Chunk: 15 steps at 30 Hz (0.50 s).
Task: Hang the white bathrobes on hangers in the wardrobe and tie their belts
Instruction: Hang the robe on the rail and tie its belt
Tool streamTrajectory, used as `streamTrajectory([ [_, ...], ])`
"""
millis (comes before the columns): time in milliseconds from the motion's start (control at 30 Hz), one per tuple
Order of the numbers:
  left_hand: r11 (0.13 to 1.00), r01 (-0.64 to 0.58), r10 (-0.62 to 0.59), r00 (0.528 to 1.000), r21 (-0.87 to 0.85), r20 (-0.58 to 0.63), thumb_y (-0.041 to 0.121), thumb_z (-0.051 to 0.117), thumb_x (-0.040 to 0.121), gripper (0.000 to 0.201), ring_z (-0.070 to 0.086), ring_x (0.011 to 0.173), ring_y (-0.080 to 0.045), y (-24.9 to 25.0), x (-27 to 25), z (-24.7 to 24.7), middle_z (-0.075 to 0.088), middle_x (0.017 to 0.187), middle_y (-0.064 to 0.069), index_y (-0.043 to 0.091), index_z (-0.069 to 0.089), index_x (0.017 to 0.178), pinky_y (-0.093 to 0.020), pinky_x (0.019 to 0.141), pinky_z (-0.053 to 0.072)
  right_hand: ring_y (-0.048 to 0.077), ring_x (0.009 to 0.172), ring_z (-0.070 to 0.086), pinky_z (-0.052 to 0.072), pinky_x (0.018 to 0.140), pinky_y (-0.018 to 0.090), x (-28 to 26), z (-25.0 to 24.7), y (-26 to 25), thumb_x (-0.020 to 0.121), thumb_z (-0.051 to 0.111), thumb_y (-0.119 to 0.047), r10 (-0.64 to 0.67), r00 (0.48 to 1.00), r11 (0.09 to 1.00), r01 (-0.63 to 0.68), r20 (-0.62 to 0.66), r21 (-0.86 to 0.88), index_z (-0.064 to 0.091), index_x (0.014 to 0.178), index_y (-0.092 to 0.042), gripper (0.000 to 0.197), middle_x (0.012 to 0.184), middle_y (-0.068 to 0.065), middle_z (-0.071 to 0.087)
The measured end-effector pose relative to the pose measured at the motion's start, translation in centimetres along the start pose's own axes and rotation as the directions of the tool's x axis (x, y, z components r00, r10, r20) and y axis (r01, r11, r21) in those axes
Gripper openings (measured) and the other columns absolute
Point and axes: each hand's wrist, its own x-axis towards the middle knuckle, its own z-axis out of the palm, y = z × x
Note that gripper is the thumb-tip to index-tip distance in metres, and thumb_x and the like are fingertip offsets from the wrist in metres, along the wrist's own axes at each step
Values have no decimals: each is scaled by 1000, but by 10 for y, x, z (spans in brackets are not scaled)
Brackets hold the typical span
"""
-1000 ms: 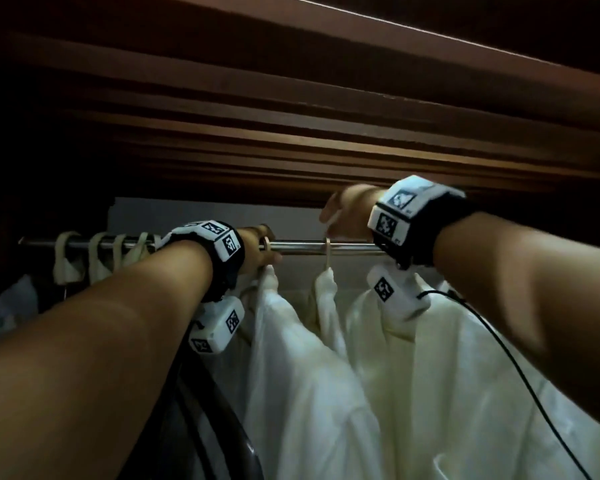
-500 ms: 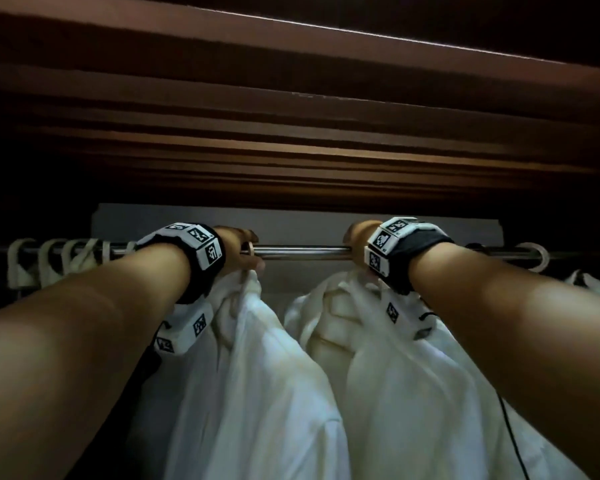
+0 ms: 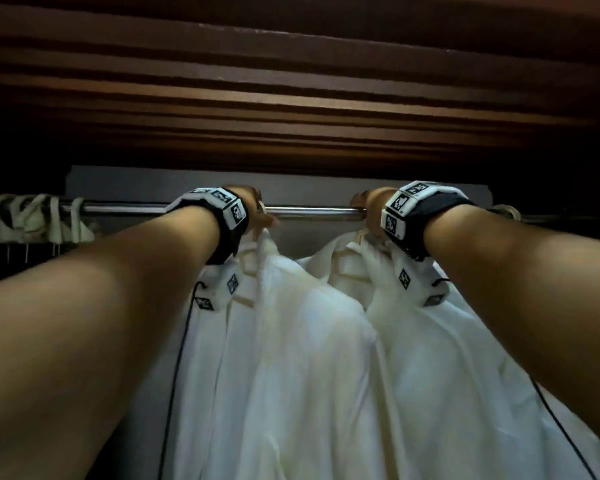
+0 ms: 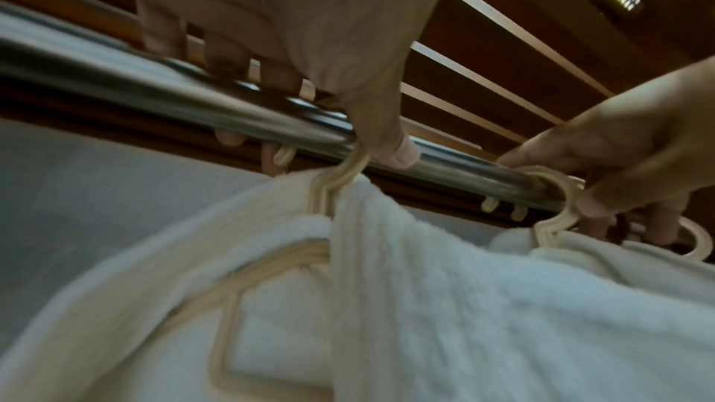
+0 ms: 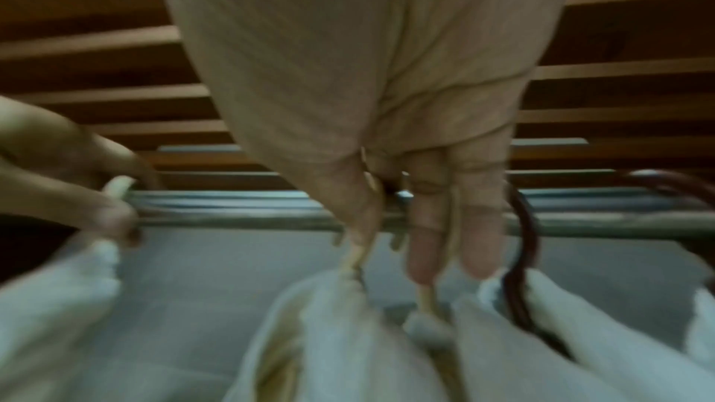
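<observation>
Two white bathrobes (image 3: pixel 309 358) hung side by side on cream hangers (image 4: pixel 340 176) from the wardrobe's steel rail (image 3: pixel 312 213), fabric plush & creased. Belts hidden; right-wrist view blurred. Both arms reached up: left hand (image 3: pixel 257 213) w/ fingers curled on one hanger's hook, right hand (image 3: pixel 369 211) gripping the other's.

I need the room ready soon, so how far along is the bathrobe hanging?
Done, it seems: two white bathrobes hang on cream hangers hooked over the metal rail. In hand: the left hand grips one hanger's hook at the rail, and the right hand holds another hook. Left: no belt shows in these views, so tying probably remains.
</observation>
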Motion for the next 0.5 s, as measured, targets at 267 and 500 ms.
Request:
streamTrajectory([
  [267,996,18,-28,992,-85,-120,69,52,80,76,36,135,-27,7,-13,28,46,143,0,40,26,145,-45,114,19,24,101,60,41,78,31,-76,-12,-71,91,54,-39,-44,996,994,51,-81,97,59,119,-17,36,116,4,62],
  [500,964,-107,-28,871,-244,-491,28,60,82,57,35,122,-38,-25,-70,113,34,135,-17,14,41,133,-47,106,31,33,118,54,45,94,41,-107,40,-103,97,48,-20,4,991,982,-29,132,184,53,129,-10,34,130,13,55],
])
